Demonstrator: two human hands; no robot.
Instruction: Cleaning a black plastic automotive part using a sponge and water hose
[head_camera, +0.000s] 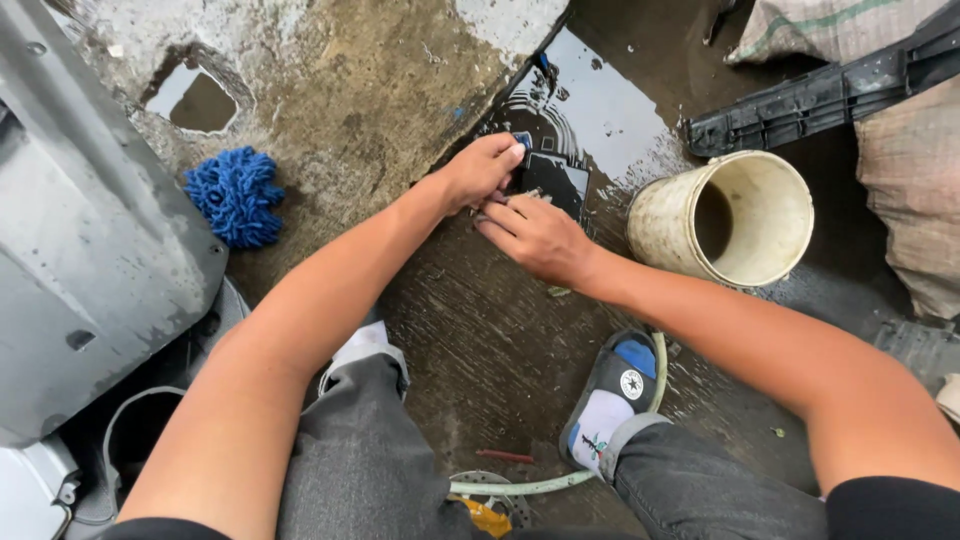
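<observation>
Both hands' grip seemingly closed on one dark plastic part (552, 180), left hand (480, 170), right hand (535, 238), one bucket (680, 225)

Dark panel (553, 180) lies between mop head (236, 195), left, and bucket (735, 218), right.

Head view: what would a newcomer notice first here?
Both hands, left hand and right hand, meet at centre on a small dark part lying on wet ground beside a puddle. A cream bucket lies tipped to their right; a blue mop head sits far left.
</observation>
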